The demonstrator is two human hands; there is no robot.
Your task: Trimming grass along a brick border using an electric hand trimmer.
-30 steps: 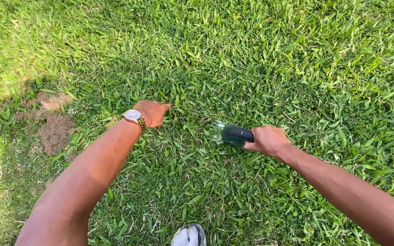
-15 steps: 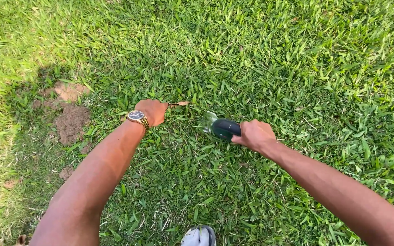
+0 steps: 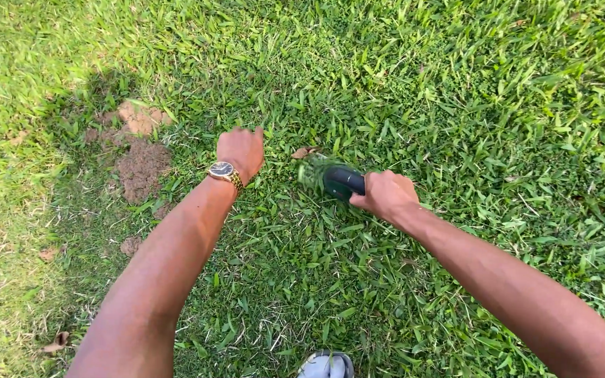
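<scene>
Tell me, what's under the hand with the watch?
Only grass shows around the left hand. The fingers curl down into it, so whatever lies beneath them is covered.

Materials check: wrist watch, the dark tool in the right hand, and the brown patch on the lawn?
Watch: gold-tone metal by its shine, with a linked band and dark dial.
Tool in the right hand: dark glossy body, probably plastic; its pale front end is motion-blurred, so I cannot tell the material.
Brown patch: bare crumbly soil, matte and dry-looking, amid the grass.

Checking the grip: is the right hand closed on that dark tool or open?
Closed: the right hand wraps the dark tool, fingers curled round its rear, front end low in the grass.
</scene>
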